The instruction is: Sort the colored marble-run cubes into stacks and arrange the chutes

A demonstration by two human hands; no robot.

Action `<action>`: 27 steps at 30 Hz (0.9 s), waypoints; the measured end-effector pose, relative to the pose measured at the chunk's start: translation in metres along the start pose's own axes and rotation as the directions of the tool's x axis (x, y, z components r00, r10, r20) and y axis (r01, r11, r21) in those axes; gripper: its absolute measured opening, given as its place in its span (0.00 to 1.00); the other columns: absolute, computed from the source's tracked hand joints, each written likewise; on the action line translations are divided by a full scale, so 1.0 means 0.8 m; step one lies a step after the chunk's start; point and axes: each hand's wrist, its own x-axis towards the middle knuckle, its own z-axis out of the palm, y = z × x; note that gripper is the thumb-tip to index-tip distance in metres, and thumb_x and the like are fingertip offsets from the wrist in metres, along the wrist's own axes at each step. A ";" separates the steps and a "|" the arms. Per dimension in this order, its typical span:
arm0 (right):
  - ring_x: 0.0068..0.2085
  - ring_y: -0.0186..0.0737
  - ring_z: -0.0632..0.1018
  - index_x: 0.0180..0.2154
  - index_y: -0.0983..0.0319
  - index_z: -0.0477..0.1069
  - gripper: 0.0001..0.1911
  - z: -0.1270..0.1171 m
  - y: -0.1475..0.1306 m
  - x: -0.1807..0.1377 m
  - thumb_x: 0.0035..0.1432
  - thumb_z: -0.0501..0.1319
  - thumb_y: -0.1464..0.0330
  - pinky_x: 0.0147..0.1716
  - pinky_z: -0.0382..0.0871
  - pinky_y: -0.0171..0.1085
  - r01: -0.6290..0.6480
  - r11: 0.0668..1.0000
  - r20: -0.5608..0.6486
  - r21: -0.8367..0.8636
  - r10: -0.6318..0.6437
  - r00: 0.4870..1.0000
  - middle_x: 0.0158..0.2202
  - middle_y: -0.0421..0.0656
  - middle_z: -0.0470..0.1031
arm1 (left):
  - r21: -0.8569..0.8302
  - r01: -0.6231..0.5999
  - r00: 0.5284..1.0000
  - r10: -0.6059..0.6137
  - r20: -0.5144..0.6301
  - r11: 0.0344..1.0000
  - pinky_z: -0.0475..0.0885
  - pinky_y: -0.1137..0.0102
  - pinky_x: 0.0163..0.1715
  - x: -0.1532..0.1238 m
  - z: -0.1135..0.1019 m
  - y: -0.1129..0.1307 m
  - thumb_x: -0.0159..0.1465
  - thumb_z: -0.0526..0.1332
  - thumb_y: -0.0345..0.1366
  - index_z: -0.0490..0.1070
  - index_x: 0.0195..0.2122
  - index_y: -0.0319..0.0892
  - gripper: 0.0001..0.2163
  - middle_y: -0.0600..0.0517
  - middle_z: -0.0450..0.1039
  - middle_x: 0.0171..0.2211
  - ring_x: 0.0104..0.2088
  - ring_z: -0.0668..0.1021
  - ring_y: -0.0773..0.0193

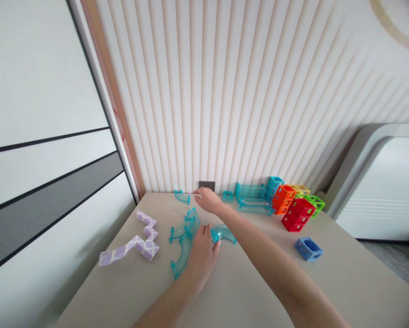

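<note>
My left hand [204, 250] is low over the translucent teal curved track pieces on the table. Its fingers and thumb close round the end of one curved track piece [227, 233], though the fingertips partly cover the grip. To its left lie more curved track pieces [185, 253], touching or overlapping one another. Farther back, my right hand [209, 200] hovers near the wall with fingers slightly apart and nothing visible in them. A small curved track piece [182, 197] lies just left of its fingertips.
A purple-and-white folding snake puzzle [146, 246] lies at the left. At the back right are straight teal track pieces [255, 207] and a cluster of coloured blocks, including a red block [298, 214]. A blue block [308, 249] sits nearer. A ribbed wall [204, 91] bounds the table.
</note>
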 end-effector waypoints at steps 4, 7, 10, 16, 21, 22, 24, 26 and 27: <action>0.50 0.45 0.77 0.53 0.61 0.71 0.16 0.030 -0.022 0.053 0.67 0.61 0.63 0.49 0.74 0.49 0.053 0.993 0.171 -0.108 -0.034 0.985 0.55 0.48 0.73 | -0.028 0.006 1.000 -0.006 -0.004 1.000 0.72 0.58 0.50 0.002 -0.001 0.000 0.60 0.59 0.26 0.66 0.54 0.40 0.20 0.43 0.72 0.46 0.48 0.76 0.51; 0.49 0.45 0.77 0.54 0.61 0.69 0.16 0.046 -0.028 0.070 0.67 0.61 0.63 0.48 0.75 0.49 0.063 0.984 0.250 -0.166 -0.020 0.968 0.55 0.48 0.72 | -0.085 0.014 1.000 -0.012 0.027 0.996 0.72 0.60 0.48 0.004 -0.006 0.002 0.59 0.58 0.23 0.67 0.50 0.41 0.17 0.45 0.72 0.43 0.46 0.76 0.52; 0.49 0.45 0.77 0.55 0.61 0.69 0.17 0.055 -0.028 0.075 0.67 0.61 0.63 0.48 0.75 0.49 0.047 0.981 0.278 -0.186 0.006 0.961 0.55 0.48 0.72 | -0.095 0.031 0.997 -0.025 0.068 0.995 0.72 0.60 0.49 0.005 -0.010 0.004 0.59 0.59 0.23 0.68 0.48 0.40 0.15 0.45 0.72 0.43 0.46 0.76 0.53; 0.49 0.44 0.78 0.54 0.61 0.70 0.17 0.042 -0.020 0.060 0.67 0.61 0.62 0.47 0.75 0.49 -0.004 0.998 0.154 -0.068 0.015 0.988 0.54 0.47 0.73 | -0.012 0.053 0.996 -0.052 0.066 0.999 0.72 0.59 0.50 0.002 -0.010 0.009 0.61 0.60 0.26 0.65 0.55 0.39 0.20 0.44 0.71 0.47 0.49 0.76 0.53; 0.48 0.45 0.79 0.47 0.64 0.73 0.12 0.006 0.002 0.008 0.70 0.53 0.68 0.47 0.71 0.40 -0.064 0.986 -0.119 0.157 0.083 0.989 0.46 0.51 0.79 | -0.005 0.045 0.996 -0.045 0.078 0.999 0.72 0.59 0.53 0.003 -0.011 0.008 0.63 0.60 0.28 0.65 0.57 0.35 0.20 0.40 0.72 0.50 0.51 0.76 0.50; 0.45 0.44 0.80 0.48 0.64 0.72 0.14 -0.001 0.009 -0.009 0.70 0.51 0.68 0.44 0.71 0.39 -0.077 0.975 -0.165 0.207 0.113 0.980 0.44 0.51 0.80 | -0.014 0.040 0.996 -0.039 0.078 0.999 0.72 0.58 0.54 0.004 -0.011 0.007 0.63 0.60 0.28 0.65 0.57 0.34 0.20 0.39 0.72 0.50 0.51 0.76 0.50; 0.38 0.41 0.82 0.50 0.65 0.70 0.18 -0.014 0.024 -0.050 0.71 0.45 0.66 0.37 0.73 0.36 -0.097 0.947 -0.222 0.305 0.169 0.960 0.41 0.51 0.81 | -0.031 0.026 0.997 -0.024 0.068 0.999 0.72 0.58 0.54 0.004 -0.010 0.006 0.62 0.61 0.28 0.66 0.56 0.35 0.20 0.40 0.72 0.49 0.51 0.76 0.50; 0.34 0.40 0.81 0.51 0.67 0.69 0.23 -0.023 0.042 -0.097 0.72 0.40 0.63 0.33 0.73 0.36 -0.106 0.916 -0.262 0.386 0.219 0.940 0.41 0.53 0.81 | -0.038 0.002 0.998 0.000 0.059 0.999 0.72 0.59 0.53 0.003 -0.007 0.005 0.62 0.61 0.28 0.66 0.56 0.36 0.20 0.41 0.73 0.48 0.51 0.77 0.51; 0.31 0.40 0.81 0.50 0.68 0.68 0.25 -0.025 0.051 -0.121 0.72 0.39 0.60 0.30 0.73 0.36 -0.112 0.891 -0.289 0.441 0.259 0.921 0.39 0.53 0.81 | -0.037 -0.014 0.998 0.016 0.056 0.999 0.73 0.59 0.53 0.002 -0.006 0.005 0.62 0.61 0.28 0.67 0.55 0.36 0.20 0.42 0.73 0.48 0.51 0.77 0.51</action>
